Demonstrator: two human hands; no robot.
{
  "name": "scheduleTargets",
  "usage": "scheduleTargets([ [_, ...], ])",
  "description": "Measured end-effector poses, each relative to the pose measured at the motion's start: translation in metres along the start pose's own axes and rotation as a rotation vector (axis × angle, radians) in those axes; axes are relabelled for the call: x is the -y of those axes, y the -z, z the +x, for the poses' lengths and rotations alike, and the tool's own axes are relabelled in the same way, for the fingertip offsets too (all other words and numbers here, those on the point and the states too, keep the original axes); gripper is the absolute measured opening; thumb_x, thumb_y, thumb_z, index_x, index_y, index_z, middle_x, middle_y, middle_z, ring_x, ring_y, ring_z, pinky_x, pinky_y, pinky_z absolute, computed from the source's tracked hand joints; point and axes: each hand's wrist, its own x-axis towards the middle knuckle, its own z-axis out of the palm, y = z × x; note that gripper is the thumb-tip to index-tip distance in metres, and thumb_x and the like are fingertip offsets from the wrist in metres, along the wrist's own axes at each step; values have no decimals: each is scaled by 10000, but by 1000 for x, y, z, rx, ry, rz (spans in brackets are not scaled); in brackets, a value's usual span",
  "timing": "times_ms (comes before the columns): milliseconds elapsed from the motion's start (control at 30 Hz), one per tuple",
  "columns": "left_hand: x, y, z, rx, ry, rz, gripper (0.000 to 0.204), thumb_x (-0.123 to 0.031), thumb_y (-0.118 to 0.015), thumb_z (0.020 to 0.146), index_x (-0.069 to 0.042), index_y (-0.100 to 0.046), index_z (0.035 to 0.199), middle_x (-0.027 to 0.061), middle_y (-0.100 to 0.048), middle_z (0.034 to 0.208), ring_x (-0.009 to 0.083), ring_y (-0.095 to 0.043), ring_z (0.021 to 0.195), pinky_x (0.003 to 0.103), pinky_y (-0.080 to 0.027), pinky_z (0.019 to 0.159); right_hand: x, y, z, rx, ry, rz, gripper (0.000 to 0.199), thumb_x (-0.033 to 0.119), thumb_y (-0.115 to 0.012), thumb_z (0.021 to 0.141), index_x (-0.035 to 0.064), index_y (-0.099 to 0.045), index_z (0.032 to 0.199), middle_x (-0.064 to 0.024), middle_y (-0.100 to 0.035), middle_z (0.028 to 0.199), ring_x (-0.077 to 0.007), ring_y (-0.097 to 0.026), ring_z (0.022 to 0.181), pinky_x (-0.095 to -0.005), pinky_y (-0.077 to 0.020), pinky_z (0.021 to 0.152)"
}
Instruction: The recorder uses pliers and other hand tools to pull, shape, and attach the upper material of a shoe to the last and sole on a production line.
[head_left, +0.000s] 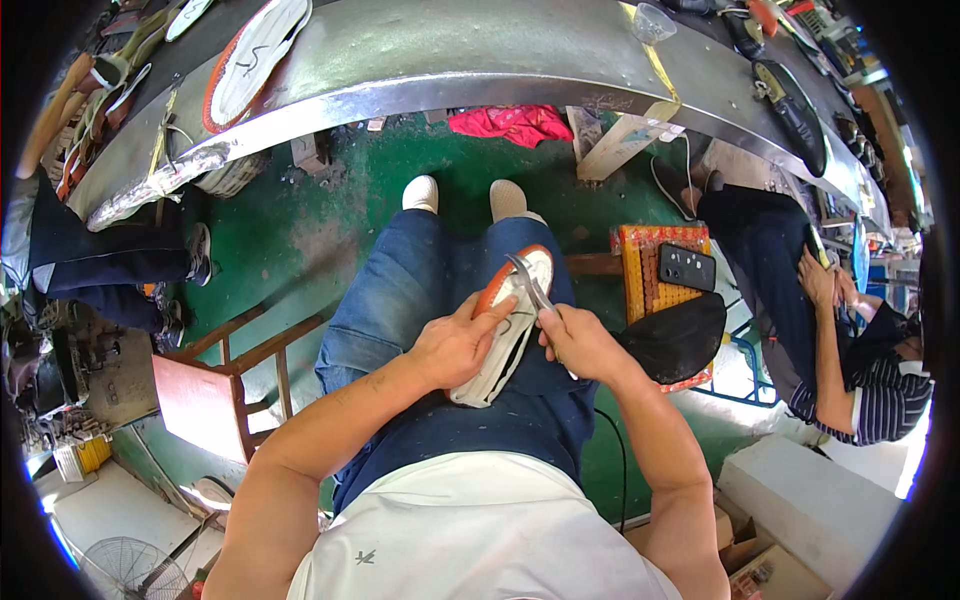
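A shoe upper [494, 372], white underneath with an orange-red edge round its toe, lies bottom up across my lap. My left hand [455, 345] is closed on its left side, the fingers reaching over the white bottom. In my right hand [577, 342] I grip grey metal pincers [538, 291]. Their curved head rests at the toe end of the shoe, by the orange-red edge. I cannot tell whether the jaws pinch the material. The lower handle is mostly hidden by my fingers.
Ahead runs a metal-edged workbench [420, 50] bearing another white-bottomed shoe [255, 60] and a dark shoe [790, 115]. On my right, a seat holds a phone [687, 266] and black cloth [680, 338]. A wooden chair [205, 400] stands left. Co-workers sit at both sides.
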Motion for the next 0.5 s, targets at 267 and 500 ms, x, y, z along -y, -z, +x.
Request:
scheduleTargets([
  [267,-5,-17,-11,-73,378,-157,727,-340,-517,1032,17,-197,1578,319,-522,1421,478,-599,1204,486,-487,1028,-2,-20,-4,6,170,-356,426,351,-458,1069,-48,-598,1012,-295,-670,892,-498,-637,930,-555,-493,838],
  [500,31,0,-31,376,125,-812,1036,-152,-590,1013,-75,276,1577,186,-204,1661,252,-269,1505,330,-224,1214,-6,-25,-23,-29,214,-391,389,357,-482,1058,-15,-595,1058,-261,-680,908,-478,-649,895,-556,-497,797],
])
